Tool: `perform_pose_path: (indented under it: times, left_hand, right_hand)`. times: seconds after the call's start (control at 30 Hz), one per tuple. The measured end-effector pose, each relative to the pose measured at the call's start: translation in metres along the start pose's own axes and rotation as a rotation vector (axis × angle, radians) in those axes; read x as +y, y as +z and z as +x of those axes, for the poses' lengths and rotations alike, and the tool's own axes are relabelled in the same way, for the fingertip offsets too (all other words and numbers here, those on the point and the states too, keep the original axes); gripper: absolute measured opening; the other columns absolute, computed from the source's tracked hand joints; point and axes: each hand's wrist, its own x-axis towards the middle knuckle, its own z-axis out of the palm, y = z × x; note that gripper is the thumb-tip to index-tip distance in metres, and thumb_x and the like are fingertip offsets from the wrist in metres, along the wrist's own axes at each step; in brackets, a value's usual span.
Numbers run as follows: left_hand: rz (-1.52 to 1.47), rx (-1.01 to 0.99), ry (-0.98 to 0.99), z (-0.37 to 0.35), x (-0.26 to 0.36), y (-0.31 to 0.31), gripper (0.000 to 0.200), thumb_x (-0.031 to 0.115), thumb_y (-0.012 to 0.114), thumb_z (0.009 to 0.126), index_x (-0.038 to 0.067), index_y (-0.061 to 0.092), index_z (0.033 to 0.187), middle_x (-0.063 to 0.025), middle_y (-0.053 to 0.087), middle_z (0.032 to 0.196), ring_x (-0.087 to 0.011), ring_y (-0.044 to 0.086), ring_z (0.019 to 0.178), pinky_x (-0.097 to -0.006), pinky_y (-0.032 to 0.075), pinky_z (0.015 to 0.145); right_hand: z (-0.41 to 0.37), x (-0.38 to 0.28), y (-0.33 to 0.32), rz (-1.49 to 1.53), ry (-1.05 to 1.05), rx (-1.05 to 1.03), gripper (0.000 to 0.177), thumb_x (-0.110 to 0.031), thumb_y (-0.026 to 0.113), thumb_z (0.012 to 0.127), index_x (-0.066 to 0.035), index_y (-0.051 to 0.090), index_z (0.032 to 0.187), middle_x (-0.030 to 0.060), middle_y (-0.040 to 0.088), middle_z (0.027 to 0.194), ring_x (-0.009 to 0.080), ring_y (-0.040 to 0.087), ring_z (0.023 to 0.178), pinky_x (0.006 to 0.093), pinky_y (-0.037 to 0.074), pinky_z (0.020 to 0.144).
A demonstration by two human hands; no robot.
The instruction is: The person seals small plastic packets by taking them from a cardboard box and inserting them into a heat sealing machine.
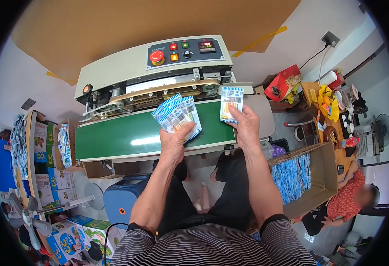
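Note:
In my left hand (175, 138) I grip a small fanned bunch of blue-and-white plastic packets (179, 114), held above the green conveyor belt (145, 131). My right hand (246, 125) pinches one similar packet (231, 103) by its lower part, upright near the belt's right end. Yellow and orange contents show through the clear part of the packets. Behind both hands stands a band sealing machine (114, 71) with a red emergency button (157, 56), lit switches and a digital display (207, 45). My fingertips behind the packets are hidden.
A cardboard box (323, 170) packed with blue packets stands at my right. Further right, a person in a red top (347, 193) sits by a wooden table (310, 93). Printed cartons (63, 177) and a blue stool (125, 199) are at my left.

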Motion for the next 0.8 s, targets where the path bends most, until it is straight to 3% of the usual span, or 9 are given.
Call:
perform_pose_path:
  times: [0.4, 0.8]
  left_hand:
    - [-0.001, -0.002, -0.028, 0.000, 0.002, 0.000, 0.039, 0.001, 0.080, 0.085, -0.002, 0.065, 0.121, -0.0106, 0.073, 0.114, -0.0191, 0.072, 0.098, -0.0339, 0.059, 0.090]
    - [0.051, -0.044, -0.041, 0.002, 0.006, 0.007, 0.040, -0.001, 0.084, 0.080, -0.001, 0.068, 0.117, -0.0099, 0.074, 0.110, -0.0174, 0.072, 0.095, -0.0327, 0.059, 0.088]
  right_hand:
    - [0.009, -0.003, 0.006, -0.076, 0.030, 0.069, 0.026, -0.009, 0.069, 0.098, 0.005, 0.065, 0.119, 0.0144, 0.074, 0.106, 0.0192, 0.074, 0.088, 0.0332, 0.064, 0.075]
    - [0.030, 0.023, 0.034, -0.176, 0.137, -0.026, 0.024, -0.013, 0.067, 0.100, 0.004, 0.066, 0.117, 0.0119, 0.075, 0.103, 0.0194, 0.074, 0.089, 0.0328, 0.061, 0.073]
